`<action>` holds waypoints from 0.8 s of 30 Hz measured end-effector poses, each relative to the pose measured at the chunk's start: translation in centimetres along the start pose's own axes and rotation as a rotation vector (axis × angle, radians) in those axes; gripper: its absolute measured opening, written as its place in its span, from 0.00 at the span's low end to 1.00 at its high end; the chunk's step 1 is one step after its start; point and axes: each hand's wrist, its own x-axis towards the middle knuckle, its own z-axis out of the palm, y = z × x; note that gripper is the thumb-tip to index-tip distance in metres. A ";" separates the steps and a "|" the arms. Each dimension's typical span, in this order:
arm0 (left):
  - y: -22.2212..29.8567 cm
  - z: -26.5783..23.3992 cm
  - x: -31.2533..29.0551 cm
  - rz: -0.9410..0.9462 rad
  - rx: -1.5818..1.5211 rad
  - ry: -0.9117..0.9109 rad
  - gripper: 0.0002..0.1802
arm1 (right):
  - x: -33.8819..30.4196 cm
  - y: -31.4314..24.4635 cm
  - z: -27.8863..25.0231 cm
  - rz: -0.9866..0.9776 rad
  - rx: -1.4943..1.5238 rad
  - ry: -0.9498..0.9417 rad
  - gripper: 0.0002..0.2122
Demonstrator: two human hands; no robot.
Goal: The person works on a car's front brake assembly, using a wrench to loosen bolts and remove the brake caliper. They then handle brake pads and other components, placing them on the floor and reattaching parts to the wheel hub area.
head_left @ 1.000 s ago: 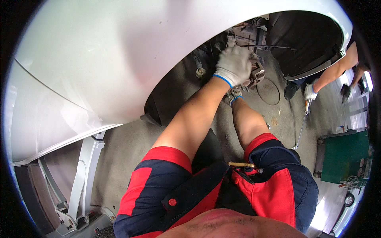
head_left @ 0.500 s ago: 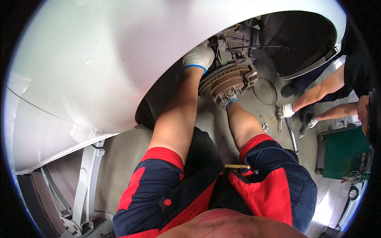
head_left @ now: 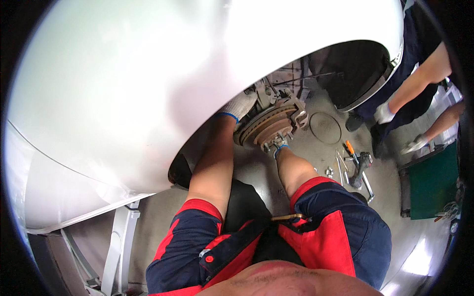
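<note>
Under the white car's fender (head_left: 128, 98), my left hand (head_left: 241, 106) in a knitted glove with a blue cuff reaches behind the rusty brake disc (head_left: 253, 127). Its fingers are hidden by the disc and the parts around it. My right hand (head_left: 280, 147), gloved alike, is at the lower front of the hub, close against the wheel studs (head_left: 281, 138). The studs and hub cover most of its fingers, so its grip does not show. A bracket-like part (head_left: 299, 116) sits on the disc's right edge.
To the right lie a dark power tool (head_left: 359, 173), an orange-handled tool (head_left: 350, 147), a metal bar (head_left: 368, 188) and small metal parts (head_left: 329, 172). A co-worker's gloved hands (head_left: 384, 114) are beyond, near a green box (head_left: 434, 182). A grey support arm (head_left: 118, 241) stands left.
The view has shifted. The co-worker's hands have drawn back to the right; the power tool and thin tools now lie on the floor. My hands remain at the disc and hub.
</note>
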 end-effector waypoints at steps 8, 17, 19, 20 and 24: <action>-1.6 3.0 0.7 -0.176 -0.087 -0.126 0.29 | 0.1 1.2 -0.1 0.044 0.091 0.021 0.36; 0.3 0.6 0.5 -0.132 -0.091 -0.327 0.34 | -0.8 0.0 1.0 0.043 0.110 0.029 0.35; 2.5 1.1 -0.9 -0.164 -0.040 -0.236 0.38 | -1.1 0.0 0.9 0.043 0.109 0.031 0.35; 3.5 1.6 -1.7 -0.199 0.014 -0.139 0.43 | -1.3 0.0 1.0 0.044 0.110 0.033 0.35; 6.2 2.9 -4.0 -0.167 -0.014 0.044 0.42 | -1.4 0.6 1.3 0.056 0.118 0.030 0.34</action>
